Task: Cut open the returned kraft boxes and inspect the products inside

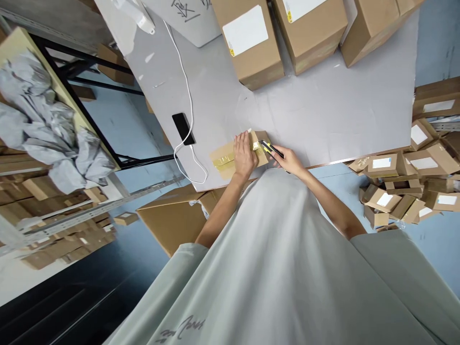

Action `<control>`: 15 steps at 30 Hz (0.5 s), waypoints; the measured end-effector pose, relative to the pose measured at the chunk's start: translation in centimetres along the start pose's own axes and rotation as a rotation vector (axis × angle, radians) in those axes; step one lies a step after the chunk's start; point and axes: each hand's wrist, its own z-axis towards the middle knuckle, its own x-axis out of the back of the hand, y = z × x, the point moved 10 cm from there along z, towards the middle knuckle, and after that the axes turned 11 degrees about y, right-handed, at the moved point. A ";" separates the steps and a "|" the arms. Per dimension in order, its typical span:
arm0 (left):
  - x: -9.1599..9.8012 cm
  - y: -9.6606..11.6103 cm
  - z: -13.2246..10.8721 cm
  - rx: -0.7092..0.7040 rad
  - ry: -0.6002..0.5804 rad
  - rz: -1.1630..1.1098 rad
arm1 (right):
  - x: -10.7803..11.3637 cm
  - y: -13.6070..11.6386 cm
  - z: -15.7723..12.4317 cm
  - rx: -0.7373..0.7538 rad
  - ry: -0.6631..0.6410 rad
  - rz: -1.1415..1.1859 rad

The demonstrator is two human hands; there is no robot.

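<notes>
A small cardboard box (226, 152) with shiny clear tape along its top lies at the near edge of the table. My left hand (245, 155) rests flat across it, fingers stretched out toward the far side and pressing on the cardboard. In my right hand (289, 160) is a black and yellow box cutter (268, 147), gripped by its handle. Its front end reaches the taped right part of the box; whether the blade is in the tape is too small to tell.
On the grey table (341, 115) a phone (183, 128) lies left, with a white cable (190, 91) looped by it. Larger cartons (260, 67) stand at the back. A big open carton (176, 218) is below the left edge; boxes (398, 175) pile on the right floor.
</notes>
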 end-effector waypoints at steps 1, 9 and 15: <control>0.0 0.0 -0.1 0.002 0.001 -0.002 | 0.1 -0.1 0.1 0.004 0.004 -0.003; -0.4 -0.2 -0.3 0.023 -0.017 -0.009 | 0.5 -0.2 0.8 0.022 0.026 -0.062; 0.8 -0.1 -0.5 0.016 -0.027 -0.006 | 0.9 -0.7 0.7 0.041 0.000 -0.111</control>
